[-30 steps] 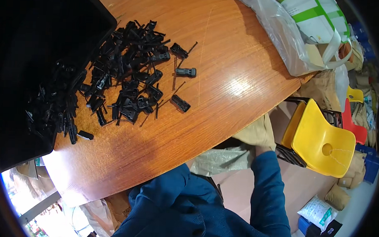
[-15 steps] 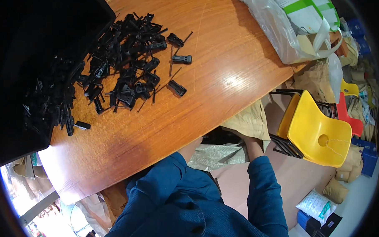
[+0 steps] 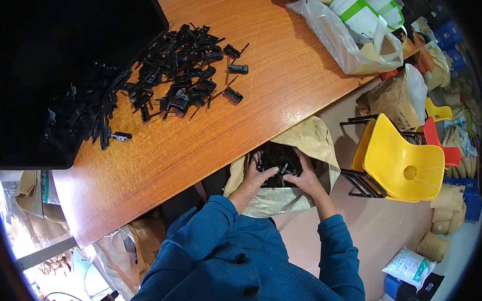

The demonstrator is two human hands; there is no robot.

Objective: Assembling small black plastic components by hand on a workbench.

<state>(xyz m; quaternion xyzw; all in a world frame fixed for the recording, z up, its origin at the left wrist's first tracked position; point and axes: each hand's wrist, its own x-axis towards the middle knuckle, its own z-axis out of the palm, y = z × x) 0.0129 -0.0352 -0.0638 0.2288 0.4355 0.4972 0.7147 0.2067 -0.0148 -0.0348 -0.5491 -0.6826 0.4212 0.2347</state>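
Small black plastic parts (image 3: 276, 161) are lying inside an open tan sack (image 3: 310, 139) beside the table (image 3: 209, 144). The left hand (image 3: 257, 177) is cupping them from seven o'clock, the right hand (image 3: 302, 179) from five, both equally near.

An open tan woven sack (image 3: 310, 139) sat on the floor just beside the wooden table's edge, its mouth gaping upward. Inside lay a dark heap of small black plastic parts (image 3: 277, 158), jumbled together, partly covered by two hands.
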